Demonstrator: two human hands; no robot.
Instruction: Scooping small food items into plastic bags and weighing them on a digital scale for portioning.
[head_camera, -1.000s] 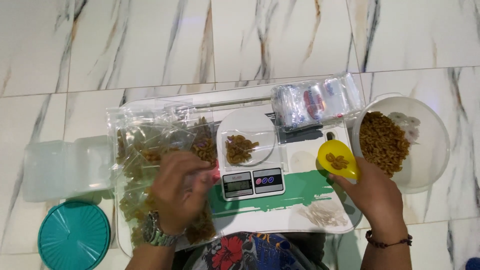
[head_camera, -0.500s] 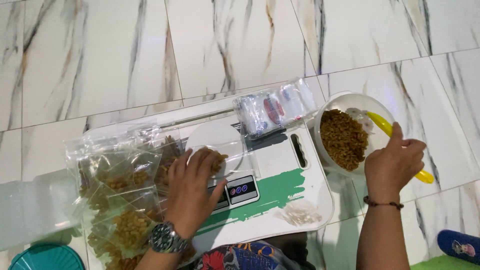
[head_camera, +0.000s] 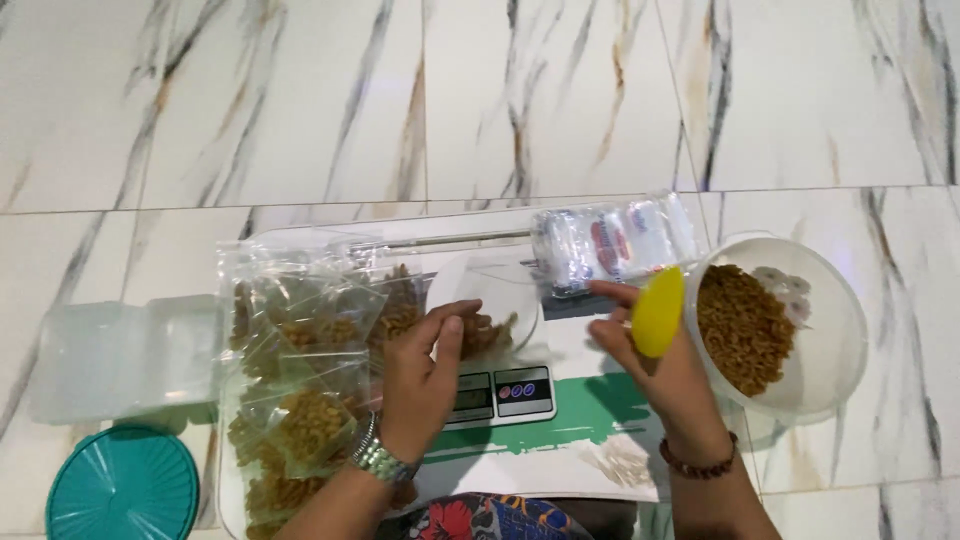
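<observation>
Teal lid cut off at the near edge. Left hand pinches snack from the dish on the scale, partly hiding it; right hand grips a yellow scoop beside the snack-filled bowl; bagged portions left.

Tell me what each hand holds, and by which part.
Right hand holds a yellow plastic scoop; its handle is hidden, so the part cannot be told. Left hand rests on the white plate, gripping nothing visible.

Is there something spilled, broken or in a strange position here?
Nothing stands out. The snack pieces stay in the bowl, on the scale dish and in the filled bags. The right hand holds the yellow scoop; the left hand touches the dish.
</observation>
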